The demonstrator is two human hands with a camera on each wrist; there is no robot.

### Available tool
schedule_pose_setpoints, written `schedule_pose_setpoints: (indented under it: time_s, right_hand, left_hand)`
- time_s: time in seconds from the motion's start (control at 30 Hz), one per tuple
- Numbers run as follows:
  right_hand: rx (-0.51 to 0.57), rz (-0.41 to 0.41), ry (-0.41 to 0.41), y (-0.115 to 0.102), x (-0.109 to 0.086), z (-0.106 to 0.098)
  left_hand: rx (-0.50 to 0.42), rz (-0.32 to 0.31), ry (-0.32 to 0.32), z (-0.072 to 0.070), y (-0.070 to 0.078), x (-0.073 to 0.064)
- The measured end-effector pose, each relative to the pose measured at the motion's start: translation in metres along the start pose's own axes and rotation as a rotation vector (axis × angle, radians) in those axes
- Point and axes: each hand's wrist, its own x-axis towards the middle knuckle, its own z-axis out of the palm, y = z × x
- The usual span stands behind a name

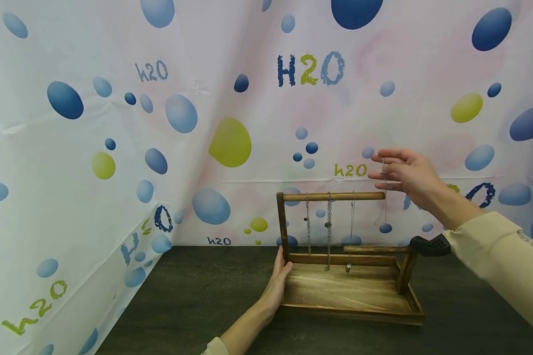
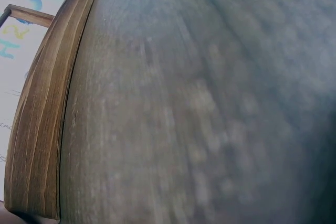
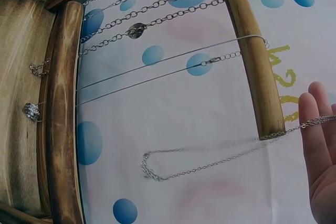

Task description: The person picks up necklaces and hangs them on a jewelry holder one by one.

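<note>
A wooden jewelry stand [image 1: 346,311] with a tray base and two horizontal bars stands on the dark table. My left hand [image 1: 275,286] holds the tray's left end, near the foot of the tall post. Up by the free right end of the upper bar [image 1: 333,196], my right hand [image 1: 408,175] holds a thin silver chain necklace [image 3: 210,164], its loop dangling below. In the right wrist view the chain crosses the bar's tip; whether it touches cannot be told. Three necklaces [image 1: 329,222] hang from that bar, the rightmost with a silver pendant [image 3: 31,112].
A shorter lower bar [image 1: 373,249] juts left from a post at the tray's right end. Behind the stand hangs a white curtain [image 1: 266,108] with blue and green spots. A black perforated device [image 1: 431,245] sits under my right sleeve. Dark tabletop [image 1: 195,296] extends left.
</note>
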Motion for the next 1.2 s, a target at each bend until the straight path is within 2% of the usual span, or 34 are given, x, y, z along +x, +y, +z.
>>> schedule_pose_setpoints:
  time_s: [0.23, 0.63, 0.77, 1.2]
  right_hand:
    - [0.058, -0.008, -0.021, 0.0022, 0.0007, 0.0034]
    - [-0.051, -0.024, 0.018, 0.0009, 0.0047, -0.0005]
    - [-0.059, -0.03, 0.015, 0.0009, 0.0051, -0.0026]
    - [-0.117, -0.01, -0.042, -0.003, 0.0055, -0.0055]
  left_hand:
    - [-0.016, -0.01, 0.004, 0.0003, -0.002, -0.0001]
    - [-0.008, 0.002, 0.005, 0.0007, 0.0003, 0.0009]
    - [-0.007, 0.002, 0.003, 0.0007, 0.0006, 0.0012]
    - [-0.014, -0.004, -0.006, 0.0001, 0.0012, -0.0002]
